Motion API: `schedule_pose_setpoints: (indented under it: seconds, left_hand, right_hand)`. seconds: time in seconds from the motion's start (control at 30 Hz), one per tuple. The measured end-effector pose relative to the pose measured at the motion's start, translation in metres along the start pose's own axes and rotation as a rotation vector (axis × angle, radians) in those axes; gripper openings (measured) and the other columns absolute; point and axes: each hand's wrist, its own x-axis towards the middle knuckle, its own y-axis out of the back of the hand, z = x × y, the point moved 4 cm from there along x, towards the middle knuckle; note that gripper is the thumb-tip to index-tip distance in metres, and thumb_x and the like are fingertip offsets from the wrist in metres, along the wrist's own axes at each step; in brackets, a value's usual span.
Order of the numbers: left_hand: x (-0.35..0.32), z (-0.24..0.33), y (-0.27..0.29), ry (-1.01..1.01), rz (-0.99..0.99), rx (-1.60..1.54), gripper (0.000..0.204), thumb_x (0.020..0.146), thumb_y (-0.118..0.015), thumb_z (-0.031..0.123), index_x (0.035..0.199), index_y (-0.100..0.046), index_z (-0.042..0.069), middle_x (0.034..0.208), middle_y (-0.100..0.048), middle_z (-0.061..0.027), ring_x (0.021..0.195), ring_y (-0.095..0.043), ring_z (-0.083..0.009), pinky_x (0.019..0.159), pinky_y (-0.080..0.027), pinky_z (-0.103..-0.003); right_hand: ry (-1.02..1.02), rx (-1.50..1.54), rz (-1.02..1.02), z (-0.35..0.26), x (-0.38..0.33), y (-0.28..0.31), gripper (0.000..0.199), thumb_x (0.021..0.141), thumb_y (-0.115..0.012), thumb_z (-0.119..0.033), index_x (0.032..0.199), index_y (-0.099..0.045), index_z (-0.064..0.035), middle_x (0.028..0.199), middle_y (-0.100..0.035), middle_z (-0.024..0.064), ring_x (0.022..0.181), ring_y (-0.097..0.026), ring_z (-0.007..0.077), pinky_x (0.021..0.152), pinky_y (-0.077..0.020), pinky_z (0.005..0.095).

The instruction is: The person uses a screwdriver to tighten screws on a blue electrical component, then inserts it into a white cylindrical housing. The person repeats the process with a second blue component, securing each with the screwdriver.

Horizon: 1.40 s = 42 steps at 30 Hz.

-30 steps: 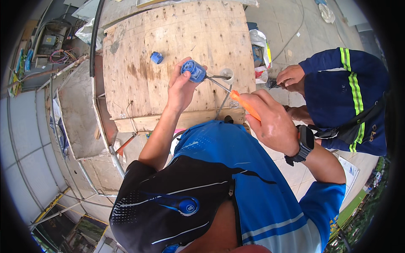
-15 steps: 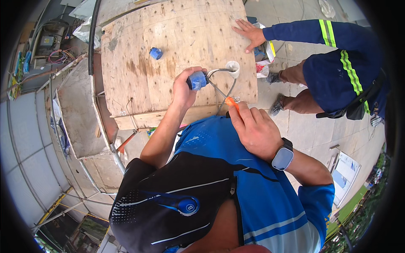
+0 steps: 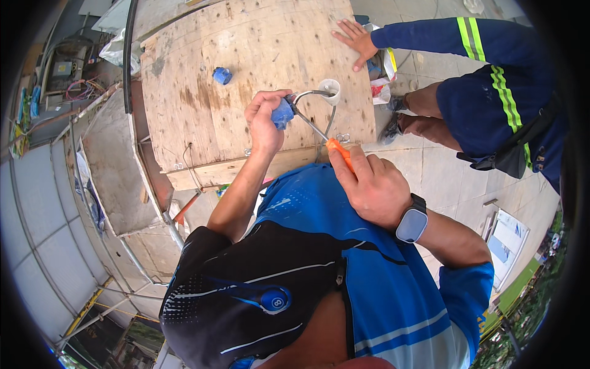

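Note:
My left hand (image 3: 265,126) is closed around a blue industrial-style electrical connector (image 3: 282,114), holding it just above a plywood board. A grey cable (image 3: 313,93) arches from the connector's dark end to a white cylindrical piece (image 3: 330,91) on the board. In my right hand (image 3: 378,190) is a screwdriver (image 3: 339,152) with an orange handle. Its metal shaft points up and left, with the tip at the connector's dark end; exact contact is too small to tell. A second blue piece (image 3: 222,75) lies apart on the board.
The stained plywood top (image 3: 184,132) sits in front of me. At its far right rests a co-worker's hand (image 3: 356,44), fingers spread. Bags (image 3: 382,80) lie beside that edge. Small metal rings (image 3: 342,138) are near the front edge. A metal frame (image 3: 138,123) stands to the left.
The connector has tilted in my left hand, and the screwdriver shaft now lines up with its dark end. My right hand keeps its grip. The view has shifted slightly.

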Motion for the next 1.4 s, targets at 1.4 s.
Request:
schedule_pose_setpoints:
  seconds: [1.4]
  left_hand:
    - [0.009, 0.070, -0.009, -0.442, -0.035, 0.061, 0.024, 0.088, -0.052, 0.014, 0.098, -0.061, -0.006, 0.108, -0.065, -0.0273, 0.095, -0.068, -0.0407, 0.068, -0.059, -0.049]
  right_hand:
    - [-0.633, 1.327, -0.070, 0.041, 0.034, 0.004, 0.050, 0.088, -0.066, 0.002, 0.137, -0.056, -0.0016, 0.085, -0.066, 0.0067, 0.058, -0.056, 0.0125, 0.050, -0.0461, 0.0275]
